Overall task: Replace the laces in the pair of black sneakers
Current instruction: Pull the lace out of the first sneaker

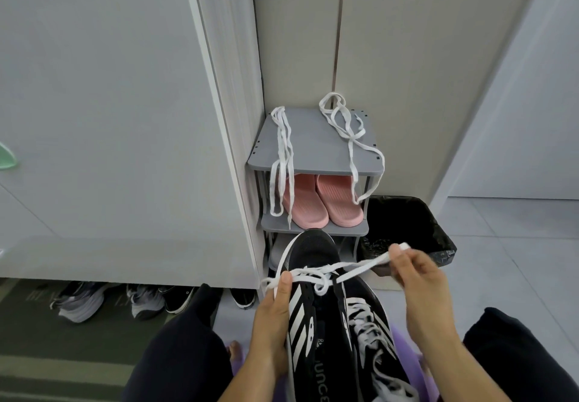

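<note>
Your left grip [272, 317] holds the black sneaker [313, 260] at lower centre, long axis running up the frame, toe toward the shoe rack [313, 147]. Your right grip [419, 279] pinches its white lace [354, 268], stretched rightward.

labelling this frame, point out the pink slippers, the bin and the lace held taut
pink slippers [339, 196]: head view, right slipper's strap
bin [404, 223]: head view, black liner inside
lace [376, 262]: head view, taut stretch

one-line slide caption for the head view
Left hand steadies a black sneaker while the right hand pinches its white lace; two loose laces drape the grey rack.
</note>
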`<state>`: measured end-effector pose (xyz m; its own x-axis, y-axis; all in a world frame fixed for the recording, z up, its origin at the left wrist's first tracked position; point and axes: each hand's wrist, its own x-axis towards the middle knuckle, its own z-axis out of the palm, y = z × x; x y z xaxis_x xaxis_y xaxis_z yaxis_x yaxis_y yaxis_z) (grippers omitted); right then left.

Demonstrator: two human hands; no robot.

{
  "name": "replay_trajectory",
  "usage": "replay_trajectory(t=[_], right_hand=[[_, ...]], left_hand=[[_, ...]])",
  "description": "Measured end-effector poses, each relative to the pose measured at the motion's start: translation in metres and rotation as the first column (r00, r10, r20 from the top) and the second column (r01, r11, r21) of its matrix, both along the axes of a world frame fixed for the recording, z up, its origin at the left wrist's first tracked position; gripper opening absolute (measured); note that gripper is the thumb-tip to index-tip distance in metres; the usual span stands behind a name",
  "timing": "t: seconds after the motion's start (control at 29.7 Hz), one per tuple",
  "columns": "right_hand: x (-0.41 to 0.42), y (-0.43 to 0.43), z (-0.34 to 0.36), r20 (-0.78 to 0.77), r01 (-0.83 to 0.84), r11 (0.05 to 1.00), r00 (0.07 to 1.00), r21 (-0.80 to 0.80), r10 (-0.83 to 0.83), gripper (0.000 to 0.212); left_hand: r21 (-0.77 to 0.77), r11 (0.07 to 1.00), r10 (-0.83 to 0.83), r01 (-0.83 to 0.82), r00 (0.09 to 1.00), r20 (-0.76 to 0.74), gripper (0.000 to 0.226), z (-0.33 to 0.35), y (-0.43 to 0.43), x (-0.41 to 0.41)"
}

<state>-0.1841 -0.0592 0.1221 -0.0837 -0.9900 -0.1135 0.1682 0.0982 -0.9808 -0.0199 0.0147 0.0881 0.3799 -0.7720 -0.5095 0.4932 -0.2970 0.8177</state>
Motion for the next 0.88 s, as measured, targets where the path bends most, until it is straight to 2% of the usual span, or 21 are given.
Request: replay_trajectory(t=[0.07,0.1,0.13,0.2,0.27,0.3,0.37,0.44,0.47,0.54,0.61,0.64,0.67,0.78,0.81,0.88], right_hand=[[0.015,0.017,-0.009,-0.081,-0.225,0.974,0.970,0.041,0.227,0.011],[0.023,0.026,-0.012,-0.124,-0.277,0.960,0.952,0.046,0.281,0.010],[0.029,0.029,-0.015,-0.149,-0.277,0.960,0.949,0.027,0.278,0.013],[0.026,0.021,-0.016,-0.139,-0.148,0.989,0.980,-0.015,0.145,0.018],[0.010,0.005,-0.012,0.013,0.031,0.999,0.999,0.010,-0.031,0.019],[0.004,0.000,-0.012,0.075,0.051,0.999,0.996,0.019,-0.052,0.019],[0.008,0.005,-0.012,0.044,-0.114,0.993,0.993,0.034,0.113,0.014],[0.023,0.023,-0.019,-0.100,-0.280,0.958,0.953,0.062,0.285,0.013],[0.029,0.027,-0.021,-0.167,-0.273,0.960,0.946,0.062,0.279,0.016],[0.029,0.022,-0.017,-0.169,-0.149,0.988,0.974,0.032,0.152,0.016],[0.016,0.011,-0.007,-0.016,0.015,0.998,1.000,0.056,-0.015,0.009],[0.010,0.006,-0.005,0.050,0.040,0.997,0.998,0.067,-0.043,0.008],[0.008,0.006,-0.005,0.058,0.001,0.998,0.998,0.070,-0.005,0.007],[0.024,0.024,-0.012,-0.107,-0.273,0.957,0.953,0.098,0.283,0.003],[0.030,0.028,-0.013,-0.161,-0.286,0.953,0.941,0.100,0.299,0.001],[0.028,0.020,-0.013,-0.186,-0.175,0.983,0.965,0.062,0.184,0.006]], left_hand=[[-0.006,1.000,0.000,0.000,1.000,0.010,0.046,0.000,0.000,-0.001],[-0.010,1.000,-0.002,0.002,1.000,0.019,0.046,0.000,-0.001,-0.002],[-0.010,1.000,-0.005,0.005,1.000,0.025,0.046,0.001,-0.001,-0.003],[0.001,1.000,-0.007,0.007,1.000,0.013,0.049,0.000,-0.001,-0.002],[0.003,1.000,-0.003,0.003,1.000,0.006,0.046,-0.001,-0.001,0.000],[0.001,1.000,-0.002,0.002,1.000,0.015,0.043,-0.002,-0.001,0.001],[-0.004,1.000,-0.016,0.016,0.999,0.043,0.037,0.000,-0.002,-0.002],[-0.006,1.000,-0.029,0.030,0.997,0.066,0.036,0.002,-0.001,-0.006],[-0.001,1.000,-0.027,0.027,0.997,0.069,0.037,0.002,-0.001,-0.006],[0.012,1.000,-0.008,0.008,0.999,0.044,0.039,0.001,-0.002,-0.004],[0.003,1.000,-0.010,0.010,1.000,0.020,0.039,0.000,-0.001,-0.001],[-0.001,1.000,-0.018,0.018,1.000,0.024,0.039,0.001,-0.001,0.000],[-0.002,1.000,-0.024,0.024,0.999,0.029,0.039,0.002,-0.001,0.000],[0.007,0.999,-0.039,0.038,0.997,0.064,0.041,0.001,-0.001,-0.003],[0.011,0.999,-0.033,0.033,0.997,0.072,0.041,0.001,-0.001,-0.002],[0.021,1.000,-0.015,0.014,0.998,0.065,0.042,0.003,-0.002,-0.001]])
